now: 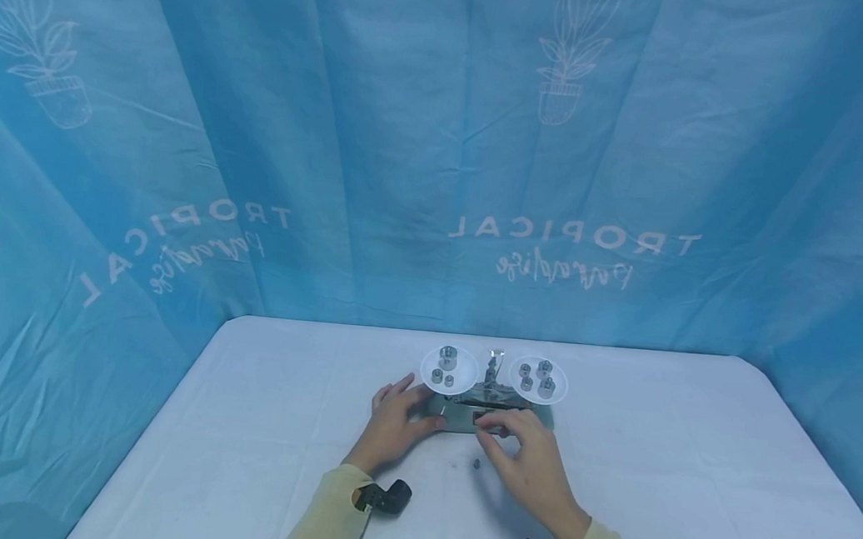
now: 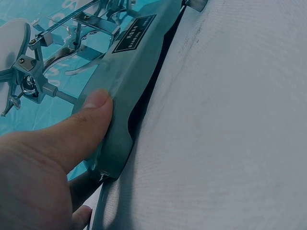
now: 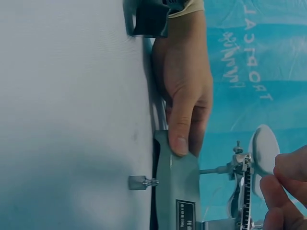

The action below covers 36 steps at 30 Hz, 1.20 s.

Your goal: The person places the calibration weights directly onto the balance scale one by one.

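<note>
Scales (image 1: 488, 407) of the two-pan balance kind sit in the middle of the head view, toward the far side of a white table (image 1: 240, 423), with a blue printed curtain (image 1: 336, 129) filling the whole upper part of the frame. Each round pan carries small metal weights: the left pan (image 1: 446, 366) holds three, the right pan (image 1: 539, 380) four.

The left hand (image 1: 396, 417) steadies the grey base at its left end. In the left wrist view its thumb (image 2: 91, 112) lies pressed flat on the upper face of the base while the other fingers reach round behind, so the hand grasps the base. The right hand (image 1: 531, 460) hovers over the front centre of the scales. In the right wrist view, at the lower right edge, its fingertips (image 3: 280, 189) are bunched close to the toothed bar of the beam; whether they actually pinch a slider or only touch the bar cannot be told.

One more small weight (image 1: 476, 464) lies loose on the table just in front of the base, between the two hands.

Judging from this, the step in hand looks like fine adjustment of the balance with the pans already loaded. The next move would call for a light, small push along the beam, with the left hand keeping the base from sliding and neither wrist brushing the pans.
</note>
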Motion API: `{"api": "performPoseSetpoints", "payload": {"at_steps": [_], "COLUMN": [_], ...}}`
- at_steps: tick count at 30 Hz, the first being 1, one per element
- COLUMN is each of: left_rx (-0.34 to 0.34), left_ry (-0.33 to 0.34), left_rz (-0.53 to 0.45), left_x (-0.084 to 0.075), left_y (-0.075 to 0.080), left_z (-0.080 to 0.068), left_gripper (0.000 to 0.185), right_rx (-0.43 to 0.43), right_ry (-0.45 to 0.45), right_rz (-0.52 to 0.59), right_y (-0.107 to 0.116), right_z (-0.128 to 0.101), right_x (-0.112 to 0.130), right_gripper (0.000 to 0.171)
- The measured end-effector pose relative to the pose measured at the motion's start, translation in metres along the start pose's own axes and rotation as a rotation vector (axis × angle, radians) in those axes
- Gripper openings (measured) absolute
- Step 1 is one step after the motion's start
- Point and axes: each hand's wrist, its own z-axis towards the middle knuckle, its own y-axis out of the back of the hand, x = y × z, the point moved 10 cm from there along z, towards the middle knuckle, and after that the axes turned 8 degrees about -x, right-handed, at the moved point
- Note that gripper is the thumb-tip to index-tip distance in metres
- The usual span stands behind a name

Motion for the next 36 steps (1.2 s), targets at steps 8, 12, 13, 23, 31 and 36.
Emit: {"api": "performPoseSetpoints", "payload": {"at_steps": [8,12,13,23,31,36], "left_rx": [0.0,0.001,0.001,0.0,-0.003,0.004], "left_ry": [0.0,0.003,0.004,0.007,-0.001,0.005], "left_rz": [0.007,0.008,0.009,0.007,0.013,0.019], "left_x": [-0.002,-0.001,-0.001,-0.002,-0.002,-0.003], "left_y": [0.001,0.001,0.001,0.001,0.001,0.001], "left_z": [0.0,0.0,0.0,0.0,-0.001,0.0], "left_gripper": [0.059,0.06,0.06,0.06,0.061,0.061], "right_rx": [0.041,0.054,0.058,0.085,0.095,0.125], "right_ry": [-0.081,-0.107,-0.116,-0.161,-0.192,-0.257], "right_rz": [0.015,0.03,0.031,0.045,0.067,0.078], "right_y": [-0.006,-0.008,-0.008,-0.011,-0.014,-0.018], "right_z": [-0.007,-0.011,-0.011,-0.017,-0.021,-0.025], "right_x": [-0.015,-0.02,-0.022,-0.031,-0.039,-0.047], "right_gripper": [0.016,0.015,0.015,0.016,0.016,0.014]}}
